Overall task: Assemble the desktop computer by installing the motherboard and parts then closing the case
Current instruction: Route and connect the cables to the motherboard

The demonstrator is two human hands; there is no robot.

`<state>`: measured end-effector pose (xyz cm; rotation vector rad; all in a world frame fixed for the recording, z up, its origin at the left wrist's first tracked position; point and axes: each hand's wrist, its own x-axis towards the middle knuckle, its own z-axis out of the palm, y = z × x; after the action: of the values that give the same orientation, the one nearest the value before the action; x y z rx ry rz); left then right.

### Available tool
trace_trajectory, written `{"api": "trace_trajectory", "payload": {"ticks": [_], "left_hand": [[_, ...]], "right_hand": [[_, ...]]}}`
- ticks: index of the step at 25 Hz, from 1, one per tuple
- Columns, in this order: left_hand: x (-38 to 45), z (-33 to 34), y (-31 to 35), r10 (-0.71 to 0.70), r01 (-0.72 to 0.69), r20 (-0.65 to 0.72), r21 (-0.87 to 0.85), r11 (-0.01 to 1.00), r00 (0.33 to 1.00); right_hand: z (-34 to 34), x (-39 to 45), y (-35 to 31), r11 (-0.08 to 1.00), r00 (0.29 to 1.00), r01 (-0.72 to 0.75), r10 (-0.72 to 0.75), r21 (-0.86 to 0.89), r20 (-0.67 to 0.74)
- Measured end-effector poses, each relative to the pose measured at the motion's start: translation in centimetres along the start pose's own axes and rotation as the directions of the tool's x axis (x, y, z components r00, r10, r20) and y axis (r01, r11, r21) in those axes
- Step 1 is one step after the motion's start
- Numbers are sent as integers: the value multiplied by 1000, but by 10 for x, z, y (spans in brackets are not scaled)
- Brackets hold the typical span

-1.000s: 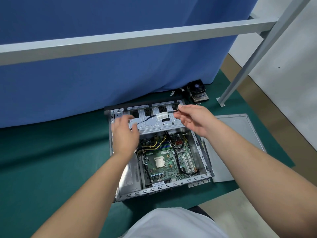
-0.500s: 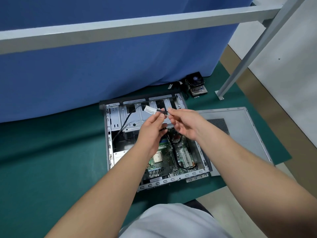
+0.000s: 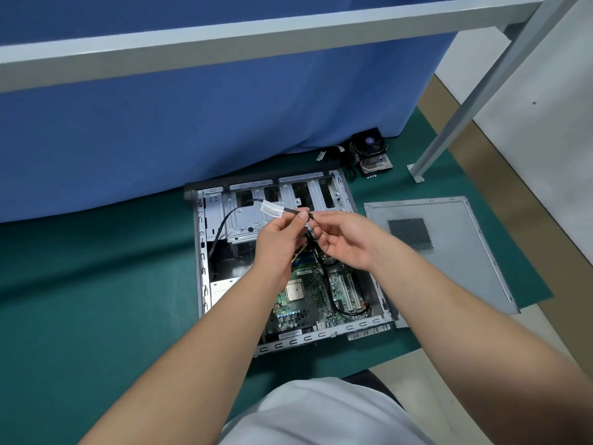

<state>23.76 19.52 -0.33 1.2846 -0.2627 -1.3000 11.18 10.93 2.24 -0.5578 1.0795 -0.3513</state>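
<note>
1. A green mat (image 3: 96,300) is covering the work surface across the lower and left part of the frame, and the open computer case (image 3: 200,268) is lying flat on it at centre.
2. The motherboard (image 3: 308,303) is sitting inside the case, in its lower right half.
3. Both hands are meeting above the case: the left hand (image 3: 279,242) is pinching a thin black cable (image 3: 224,220) just past its white label (image 3: 272,209), and the right hand (image 3: 345,240) is pinching the cable's end between thumb and forefinger.
4. The grey side panel (image 3: 449,268) is lying flat on the mat just right of the case.
5. A cooler with a fan (image 3: 370,152) is resting on the mat in the upper right, near the foot of a slanting metal post (image 3: 465,104).
6. A blue cloth (image 3: 192,123) is hanging across the upper half, with a pale metal bar (image 3: 224,40) crossing in front of it.
7. A pale floor (image 3: 545,107) is showing at the far right.
</note>
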Motion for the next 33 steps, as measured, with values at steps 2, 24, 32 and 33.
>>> {"api": "trace_trajectory", "payload": {"ticks": [2, 24, 32, 33], "left_hand": [[3, 0, -4, 6, -6, -13, 10, 1000, 1000], [38, -38, -91, -101, 75, 46, 400, 913, 994], [63, -25, -108, -115, 50, 100, 501, 864, 988], [65, -22, -106, -109, 38, 108, 517, 855, 988]], "right_hand": [[-2, 3, 2, 1000, 1000, 5, -5, -4, 0], [-50, 134, -39, -738, 704, 173, -371, -652, 606], [-50, 137, -41, -724, 707, 188, -369, -664, 603], [-50, 137, -41, -722, 709, 193, -365, -664, 603]]}}
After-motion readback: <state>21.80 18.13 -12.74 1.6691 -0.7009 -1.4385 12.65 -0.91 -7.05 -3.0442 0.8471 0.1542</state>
